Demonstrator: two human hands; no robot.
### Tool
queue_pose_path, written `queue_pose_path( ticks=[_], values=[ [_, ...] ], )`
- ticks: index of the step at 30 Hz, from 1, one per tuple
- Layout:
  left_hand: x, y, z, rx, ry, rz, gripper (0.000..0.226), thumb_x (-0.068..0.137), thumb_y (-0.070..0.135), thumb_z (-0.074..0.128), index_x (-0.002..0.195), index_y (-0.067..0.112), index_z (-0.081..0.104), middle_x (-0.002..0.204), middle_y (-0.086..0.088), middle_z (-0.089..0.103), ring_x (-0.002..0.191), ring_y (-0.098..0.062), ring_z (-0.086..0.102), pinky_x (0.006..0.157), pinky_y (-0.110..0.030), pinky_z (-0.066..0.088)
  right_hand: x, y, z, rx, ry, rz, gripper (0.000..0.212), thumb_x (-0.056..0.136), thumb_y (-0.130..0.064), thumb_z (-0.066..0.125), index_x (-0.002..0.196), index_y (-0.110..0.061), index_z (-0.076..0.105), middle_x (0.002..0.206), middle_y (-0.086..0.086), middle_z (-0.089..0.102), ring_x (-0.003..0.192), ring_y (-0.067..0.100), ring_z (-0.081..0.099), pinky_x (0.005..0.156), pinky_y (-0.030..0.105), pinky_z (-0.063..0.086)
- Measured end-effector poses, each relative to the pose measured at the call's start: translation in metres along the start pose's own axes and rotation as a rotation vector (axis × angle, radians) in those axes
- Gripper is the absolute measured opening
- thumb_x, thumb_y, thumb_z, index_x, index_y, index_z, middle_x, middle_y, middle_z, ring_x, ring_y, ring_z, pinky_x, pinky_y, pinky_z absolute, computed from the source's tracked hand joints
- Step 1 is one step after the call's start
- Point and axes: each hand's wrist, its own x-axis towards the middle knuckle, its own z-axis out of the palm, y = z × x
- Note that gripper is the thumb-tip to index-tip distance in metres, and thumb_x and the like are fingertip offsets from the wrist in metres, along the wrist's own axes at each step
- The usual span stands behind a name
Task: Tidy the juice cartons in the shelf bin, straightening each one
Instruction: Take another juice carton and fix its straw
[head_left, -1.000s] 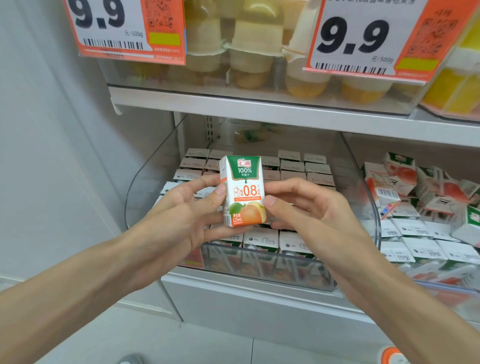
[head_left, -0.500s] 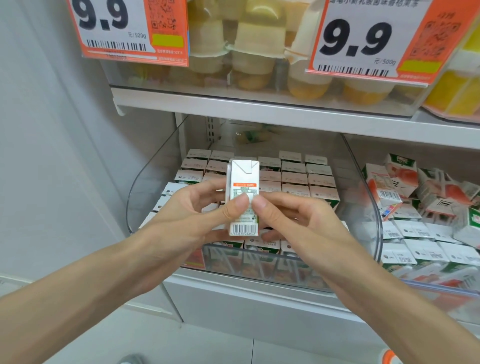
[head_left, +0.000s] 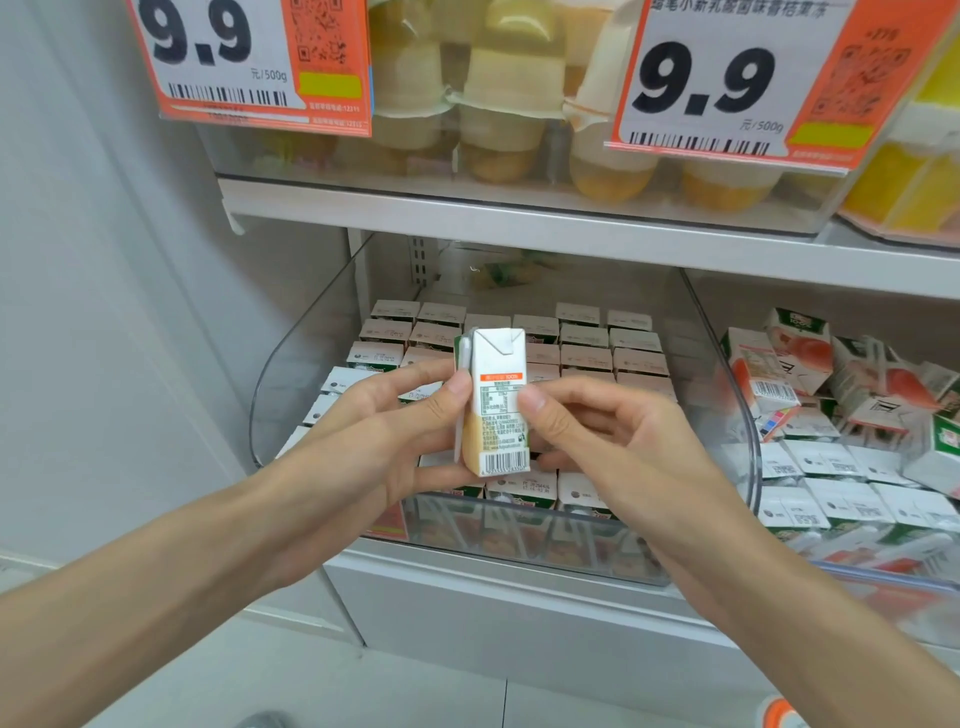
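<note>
Turning is what has gone on between the hands: a second ago the small white cardboard juice carton (head_left: 498, 400) showed its green-and-orange front. Now its narrow side panel, with the printed table and barcode, faces the camera, and a wrapped straw runs down its left edge. The left hand (head_left: 395, 431) grips it from the left, thumb on the near face and fingers behind. The right hand (head_left: 597, 441) pinches the right edge between thumb and curled fingers. The carton is upright, held in the air just above the front rows of the clear curved plastic shelf bin (head_left: 291, 364), touching none of the cartons below.

That reads as a check of orientation — the person is probably finding which face should look forward before setting it back. This carton is out of its row, so the step is unfinished.

Inside the bin, the packed white-topped cartons (head_left: 587, 353) stand upright in straight rows from back to front, tops level. Whether a gap waits under the hands cannot be told, since they hide it. The neighbouring clear bin (head_left: 893, 579) on the right holds peach-printed cartons (head_left: 795, 353) — upright ones at the front, several tipped and heaped behind. On the white shelf (head_left: 519, 218) above, another clear tub holds yellow jelly cups (head_left: 498, 104) behind two orange price tags (head_left: 249, 62) marked 9.9.
</note>
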Motion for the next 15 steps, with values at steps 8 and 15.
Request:
queue_pose_path(
  ticks=[8, 15],
  values=[
    [0.0003, 0.0029, -0.0023, -0.047, -0.076, -0.007, 0.039, 0.107, 0.013, 0.049, 0.144, 0.009, 0.06, 0.133, -0.011, 0.074, 0.122, -0.029, 0.072, 0.1, -0.038, 0.06, -0.0015, -0.0047, 0.0027, -0.003, -0.052, 0.029, 0.031, 0.09, -0.044, 0.072, 0.117, -0.029, 0.079, 0.107, -0.015, 0.081, 0.102, 0.002, 0.075, 0.093, 0.025, 0.059],
    [0.0005, -0.0023, -0.0054, 0.042, 0.001, 0.056, 0.044, 0.098, 0.002, 0.063, 0.14, 0.014, 0.065, 0.13, -0.009, 0.075, 0.115, -0.03, 0.075, 0.094, -0.037, 0.063, -0.0005, -0.0008, 0.0019, 0.003, 0.013, 0.021, 0.016, 0.086, -0.032, 0.083, 0.102, -0.034, 0.081, 0.103, -0.014, 0.081, 0.097, 0.003, 0.076, 0.088, 0.016, 0.059]
  ],
)
